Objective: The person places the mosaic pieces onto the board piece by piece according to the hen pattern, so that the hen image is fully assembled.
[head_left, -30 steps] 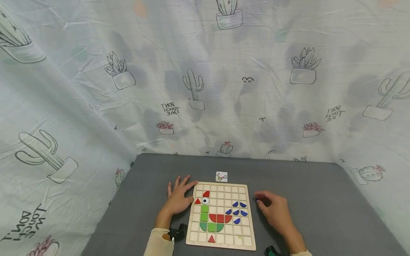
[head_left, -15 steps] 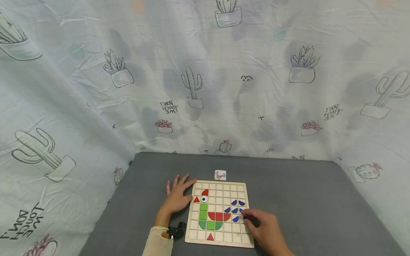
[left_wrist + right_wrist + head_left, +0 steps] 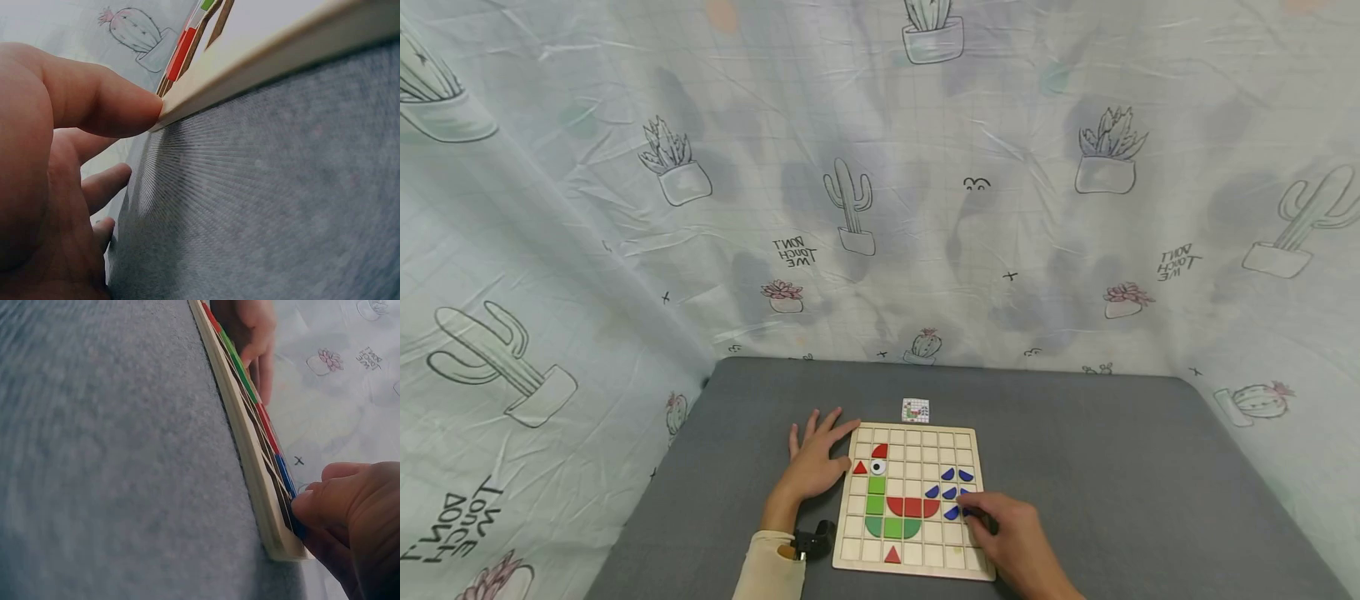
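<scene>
A square wooden grid board [image 3: 929, 457] lies on the grey table with coloured pieces in its cells. Spread out at its left edge, my left hand [image 3: 814, 468] touches the frame with thumb and index finger; the left wrist view shows the thumb tip [image 3: 140, 115] against the board's side. My right hand [image 3: 1018, 537] reaches over the right edge and pinches a blue quarter-like piece [image 3: 298, 527] between thumb and finger, right at a cell of the board. Several blue pieces [image 3: 949, 493] sit beside those fingertips, one partly hidden by them.
Red, green and dark green pieces [image 3: 892, 527] and a round eye piece [image 3: 877, 467] form a bird-like figure on the board. A small printed card [image 3: 915, 410] lies behind it on the table [image 3: 1112, 442]. A cactus-print curtain [image 3: 880, 317] hangs around the table.
My right hand has moved left from the table beside the board onto its right-hand cells, carrying the blue piece. The left hand has stayed at the left edge.
</scene>
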`<action>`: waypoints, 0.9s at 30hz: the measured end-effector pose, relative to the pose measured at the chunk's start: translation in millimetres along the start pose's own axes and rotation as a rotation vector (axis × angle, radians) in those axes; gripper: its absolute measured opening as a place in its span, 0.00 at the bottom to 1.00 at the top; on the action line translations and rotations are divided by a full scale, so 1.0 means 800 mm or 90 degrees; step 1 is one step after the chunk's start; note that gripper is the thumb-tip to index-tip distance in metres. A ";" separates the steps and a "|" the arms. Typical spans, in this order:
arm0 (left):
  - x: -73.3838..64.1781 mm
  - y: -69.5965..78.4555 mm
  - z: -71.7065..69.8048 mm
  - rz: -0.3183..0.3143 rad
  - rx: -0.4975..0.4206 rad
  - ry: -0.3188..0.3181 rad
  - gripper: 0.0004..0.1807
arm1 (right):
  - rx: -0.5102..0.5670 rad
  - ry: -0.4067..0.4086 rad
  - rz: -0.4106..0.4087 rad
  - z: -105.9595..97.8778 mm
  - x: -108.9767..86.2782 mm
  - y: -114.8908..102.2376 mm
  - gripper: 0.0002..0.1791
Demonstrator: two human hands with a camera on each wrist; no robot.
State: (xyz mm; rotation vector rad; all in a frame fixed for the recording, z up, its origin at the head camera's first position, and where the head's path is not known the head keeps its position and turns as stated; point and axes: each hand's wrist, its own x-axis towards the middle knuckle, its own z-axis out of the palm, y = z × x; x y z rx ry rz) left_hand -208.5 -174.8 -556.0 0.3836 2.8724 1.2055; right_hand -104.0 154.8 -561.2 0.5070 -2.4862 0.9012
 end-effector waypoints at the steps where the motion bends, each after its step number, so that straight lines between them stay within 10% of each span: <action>1: 0.000 0.000 0.000 0.000 0.000 -0.001 0.36 | -0.001 0.003 -0.011 0.000 0.000 0.000 0.22; 14: -0.007 -0.005 -0.012 -0.013 -0.020 0.009 0.33 | -0.002 0.021 -0.047 -0.014 0.006 0.006 0.22; 21: -0.032 0.039 -0.079 0.005 0.073 0.035 0.31 | -0.095 0.104 -0.171 -0.088 0.050 0.032 0.21; 27: -0.060 0.098 -0.139 0.091 0.206 0.137 0.30 | -0.153 0.171 -0.195 -0.162 0.084 0.041 0.16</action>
